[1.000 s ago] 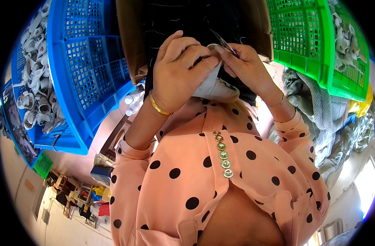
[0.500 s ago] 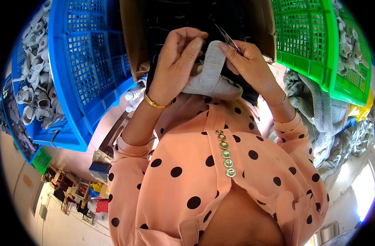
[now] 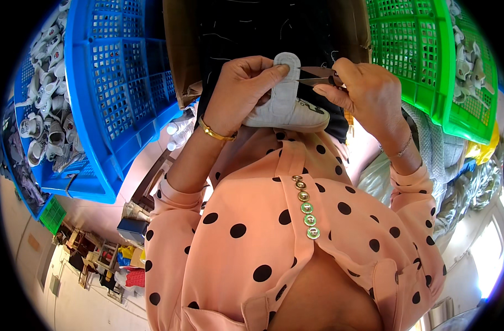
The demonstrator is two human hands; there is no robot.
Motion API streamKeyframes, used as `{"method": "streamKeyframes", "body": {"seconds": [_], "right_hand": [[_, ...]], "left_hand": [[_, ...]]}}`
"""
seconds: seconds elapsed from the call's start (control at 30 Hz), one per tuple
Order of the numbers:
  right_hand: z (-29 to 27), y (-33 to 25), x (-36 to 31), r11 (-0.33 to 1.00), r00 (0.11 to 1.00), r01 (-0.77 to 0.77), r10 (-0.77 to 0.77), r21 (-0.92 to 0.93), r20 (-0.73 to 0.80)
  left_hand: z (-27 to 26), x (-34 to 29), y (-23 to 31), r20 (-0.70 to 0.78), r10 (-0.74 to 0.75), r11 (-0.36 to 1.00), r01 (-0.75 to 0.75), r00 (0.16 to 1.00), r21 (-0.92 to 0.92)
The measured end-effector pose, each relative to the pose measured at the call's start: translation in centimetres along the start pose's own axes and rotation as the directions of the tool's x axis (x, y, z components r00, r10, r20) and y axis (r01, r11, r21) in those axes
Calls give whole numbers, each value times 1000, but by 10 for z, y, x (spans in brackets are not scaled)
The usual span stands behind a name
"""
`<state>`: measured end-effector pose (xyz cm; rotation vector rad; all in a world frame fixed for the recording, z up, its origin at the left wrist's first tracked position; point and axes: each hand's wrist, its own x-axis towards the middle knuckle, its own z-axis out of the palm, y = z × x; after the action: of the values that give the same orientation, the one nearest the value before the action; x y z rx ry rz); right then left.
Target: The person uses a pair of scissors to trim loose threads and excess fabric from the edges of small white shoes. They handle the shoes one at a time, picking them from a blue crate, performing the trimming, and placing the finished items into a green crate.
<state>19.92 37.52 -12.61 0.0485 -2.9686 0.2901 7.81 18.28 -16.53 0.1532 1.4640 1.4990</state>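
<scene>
A small white shoe [image 3: 304, 117] rests against my lap, its toe to the right. Its long light-grey tongue or strap [image 3: 285, 94] stands up from it. My left hand [image 3: 243, 88] pinches this flap between thumb and fingers near its rounded top. In my right hand [image 3: 370, 91] is a pair of small scissors [image 3: 318, 76], gripped by the handles. Their blades are spread and point left, with the tips at the flap's right edge. Whether a thread lies between the blades I cannot tell.
A blue plastic crate [image 3: 116, 83] with many small white shoes [image 3: 50, 94] stands at the left. To the right is a green crate [image 3: 406, 55] with more shoes. Ahead, a cardboard box [image 3: 180, 49] opens around dark cloth strewn with thread bits. Clear plastic bags [image 3: 456, 204] lie at the right.
My left hand has closed on the flap's top. My right hand has let go of the flap, moved right and turned the scissors, whose blades are now spread beside it.
</scene>
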Motion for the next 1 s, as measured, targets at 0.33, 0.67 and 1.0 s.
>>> {"method": "streamKeyframes", "body": {"seconds": [0.33, 0.67, 1.0], "right_hand": [[-3, -2, 6, 990, 995, 75, -66, -118, 77], [-4, 1, 8, 975, 988, 140, -126, -171, 91], [6, 12, 6, 996, 988, 49, -60, 79, 145]], "left_hand": [[1, -5, 1, -72, -21, 1000, 22, 997, 6], [3, -4, -1, -103, -42, 999, 39, 994, -35], [3, -5, -9, -80, -44, 998, 40, 996, -55]]}}
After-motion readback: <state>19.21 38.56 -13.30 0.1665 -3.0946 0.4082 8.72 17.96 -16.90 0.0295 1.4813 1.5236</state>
